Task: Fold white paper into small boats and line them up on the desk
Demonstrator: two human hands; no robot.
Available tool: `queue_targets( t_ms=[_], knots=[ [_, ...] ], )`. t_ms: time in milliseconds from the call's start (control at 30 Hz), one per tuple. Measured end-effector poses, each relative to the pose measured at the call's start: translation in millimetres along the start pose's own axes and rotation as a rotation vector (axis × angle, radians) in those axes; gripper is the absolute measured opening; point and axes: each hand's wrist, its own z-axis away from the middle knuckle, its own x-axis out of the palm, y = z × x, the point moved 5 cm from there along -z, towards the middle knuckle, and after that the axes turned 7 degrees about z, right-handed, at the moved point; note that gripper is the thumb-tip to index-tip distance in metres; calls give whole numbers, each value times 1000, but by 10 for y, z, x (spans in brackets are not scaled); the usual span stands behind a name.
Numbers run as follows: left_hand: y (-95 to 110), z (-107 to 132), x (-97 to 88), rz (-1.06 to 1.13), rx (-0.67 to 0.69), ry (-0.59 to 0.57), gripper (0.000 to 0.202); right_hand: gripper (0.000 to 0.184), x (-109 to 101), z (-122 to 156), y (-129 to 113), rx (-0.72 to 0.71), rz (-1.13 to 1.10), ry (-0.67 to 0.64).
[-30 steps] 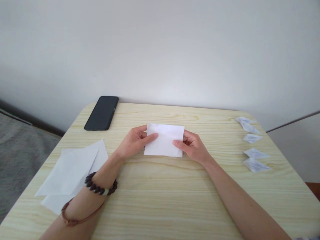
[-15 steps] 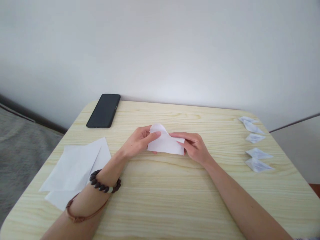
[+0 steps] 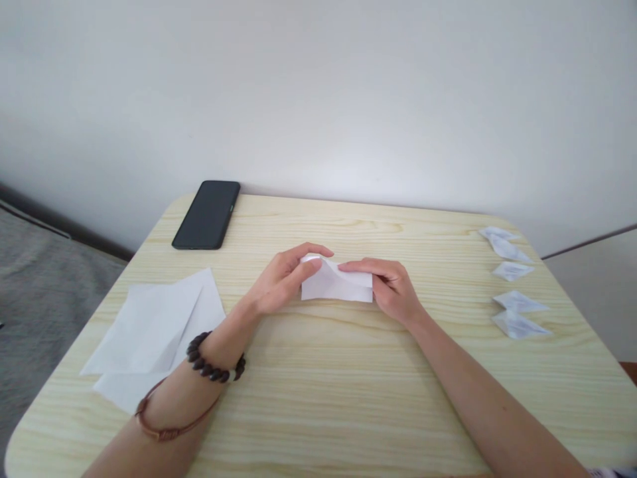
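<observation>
Between my two hands is a small white sheet of paper (image 3: 336,287), its upper edge bent over toward me. My left hand (image 3: 284,277) pinches the paper's upper left corner, thumb in front and index finger along the top. At the right end, my right hand (image 3: 391,285) grips the sheet, with its index finger lying along the bent upper edge. The right thumb is mostly hidden. A beaded bracelet (image 3: 213,368) and a brown cord circle my left wrist and forearm.
Loose white sheets (image 3: 146,325) overlap on the left of the wooden table (image 3: 338,398). A black phone (image 3: 206,216) lies at the back left. Several folded white paper pieces (image 3: 517,323) form a column near the right edge. A wall (image 3: 318,99) stands behind the table.
The paper's upper edge has bent down toward me, making the sheet look narrower. My left index finger has come over the top, and the right thumb has left the paper's front.
</observation>
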Motion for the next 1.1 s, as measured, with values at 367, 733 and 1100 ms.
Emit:
queue_targets(
  t_ms=[367, 733, 1100],
  knots=[
    [-120, -63, -68, 231, -27, 102, 25, 26, 4, 17, 173, 262, -217, 61],
    [-149, -52, 6, 473, -155, -40, 49, 28, 2, 5, 134, 165, -318, 15],
    [-97, -73, -39, 66, -48, 64, 29, 37, -4, -9, 63, 156, -112, 63]
  ],
)
